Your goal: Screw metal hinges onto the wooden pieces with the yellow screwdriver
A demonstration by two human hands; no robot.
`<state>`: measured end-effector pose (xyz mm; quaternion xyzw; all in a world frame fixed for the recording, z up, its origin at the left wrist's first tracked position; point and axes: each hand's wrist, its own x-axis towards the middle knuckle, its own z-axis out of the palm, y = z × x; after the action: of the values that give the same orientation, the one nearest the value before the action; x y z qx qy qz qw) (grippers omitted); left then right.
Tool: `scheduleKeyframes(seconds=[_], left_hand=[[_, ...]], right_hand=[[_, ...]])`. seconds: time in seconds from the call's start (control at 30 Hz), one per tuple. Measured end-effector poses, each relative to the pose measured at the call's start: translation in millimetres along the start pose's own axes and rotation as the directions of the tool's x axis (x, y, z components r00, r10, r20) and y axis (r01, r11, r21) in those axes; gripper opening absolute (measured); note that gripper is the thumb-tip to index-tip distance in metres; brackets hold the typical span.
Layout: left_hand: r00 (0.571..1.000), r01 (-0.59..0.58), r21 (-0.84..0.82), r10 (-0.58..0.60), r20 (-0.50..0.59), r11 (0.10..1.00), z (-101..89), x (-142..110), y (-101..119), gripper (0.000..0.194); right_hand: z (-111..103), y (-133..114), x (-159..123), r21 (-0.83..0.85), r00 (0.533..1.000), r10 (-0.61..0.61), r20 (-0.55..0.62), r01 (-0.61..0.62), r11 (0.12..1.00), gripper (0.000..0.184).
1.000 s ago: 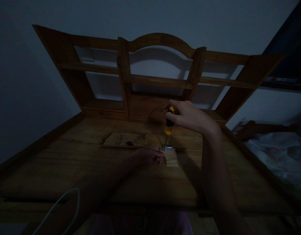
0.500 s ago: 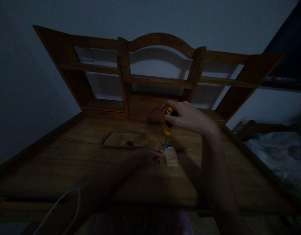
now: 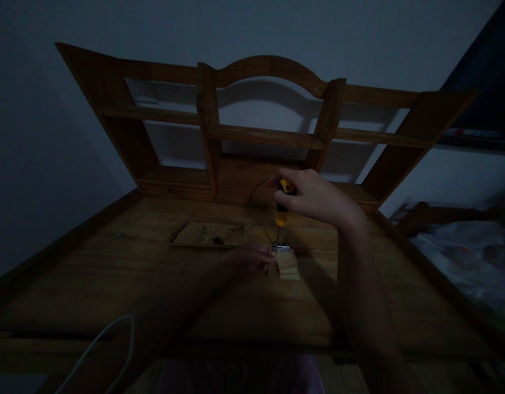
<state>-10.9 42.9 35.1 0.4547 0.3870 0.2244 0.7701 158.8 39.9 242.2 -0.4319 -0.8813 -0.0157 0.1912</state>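
My right hand [image 3: 304, 190] is wrapped round the yellow-and-black handle of a screwdriver [image 3: 281, 219], held nearly upright. Its shaft points down to a small silver metal hinge [image 3: 282, 247] at the upper edge of a pale, rough-edged wood piece [image 3: 288, 265]. Low beside that piece, my left hand [image 3: 254, 259] has its fingers closed against the wood's left edge, by the screwdriver's tip. Dim light and shadow hide whether those fingers pinch anything else.
A longer broken board [image 3: 211, 234] lies behind my left hand on the wooden desk [image 3: 133, 273]. A small screw-like metal piece [image 3: 115, 237] is at the left. Wooden shelving [image 3: 269, 134] rises at the back. A white cable [image 3: 131, 334] loops at the front left.
My right hand and the screwdriver handle have shifted very slightly, with a small change in the fingers' hold. My left hand and the wood piece stay practically where they were.
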Motion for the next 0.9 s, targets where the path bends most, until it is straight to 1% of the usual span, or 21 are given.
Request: scheduleKeyframes(seconds=[0.1, 0.27, 0.3, 0.37, 0.43, 0.53, 0.6, 0.67, 0.73, 0.8, 0.9], left_hand=[[1.0, 0.014, -0.014, -0.014, -0.017, 1.0, 0.9, -1.2, 0.8, 0.027], [0.999, 0.023, -0.008, -0.023, -0.032, 1.0, 2.7, -4.4, 3.4, 0.023], [0.999, 0.018, -0.004, -0.018, -0.03, 1.0, 2.8, -4.5, 3.4, 0.023], [1.0, 0.016, -0.002, -0.016, -0.021, 1.0, 2.5, -4.0, 2.9, 0.025], [1.0, 0.018, -0.007, -0.018, -0.006, 1.0, 1.8, -2.9, 2.4, 0.032], [1.0, 0.018, -0.003, -0.018, 0.0, 1.0, 0.7, -1.6, 2.3, 0.037], [1.0, 0.018, 0.004, -0.018, 0.008, 1.0, 0.3, -1.3, 2.6, 0.036], [1.0, 0.015, 0.004, -0.016, 0.011, 1.0, 0.1, -1.3, 2.5, 0.035], [1.0, 0.012, -0.001, -0.012, -0.001, 1.0, 0.0, -1.0, 1.9, 0.036], [1.0, 0.01, -0.007, -0.01, -0.02, 1.0, -0.1, -0.3, 0.9, 0.036], [1.0, 0.006, -0.003, -0.007, -0.017, 1.0, -0.3, 0.4, 0.0, 0.033]], right_hand=[[2.0, -0.1, 1.3, 0.006, 0.999, -0.036, -0.014, 0.036, 0.999, 0.028], [7.8, 2.4, 2.2, -0.099, 0.995, 0.063, -0.081, -0.071, 0.993, 0.034], [7.4, 3.1, 1.9, -0.099, 0.994, 0.076, -0.08, -0.084, 0.991, 0.033], [5.2, 4.3, 1.1, -0.061, 0.996, 0.068, -0.056, -0.072, 0.996, 0.027], [2.4, 4.6, 0.3, -0.008, 1.0, 0.017, -0.027, -0.017, 1.0, 0.022], [1.0, 3.1, -0.5, 0.023, 0.999, -0.043, -0.013, 0.043, 0.999, 0.022], [2.6, 1.7, -0.7, -0.005, 0.999, -0.013, -0.029, 0.013, 1.0, 0.027], [5.0, 0.8, -1.0, -0.053, 0.998, 0.046, -0.042, -0.048, 0.997, 0.034], [6.7, 1.0, -1.2, -0.069, 0.996, 0.078, -0.033, -0.08, 0.994, 0.037], [6.9, 1.9, -1.3, -0.042, 0.998, 0.06, -0.009, -0.061, 0.997, 0.037], [5.6, 2.5, -1.3, 0.0, 1.0, 0.006, 0.015, -0.006, 1.0, 0.033]])
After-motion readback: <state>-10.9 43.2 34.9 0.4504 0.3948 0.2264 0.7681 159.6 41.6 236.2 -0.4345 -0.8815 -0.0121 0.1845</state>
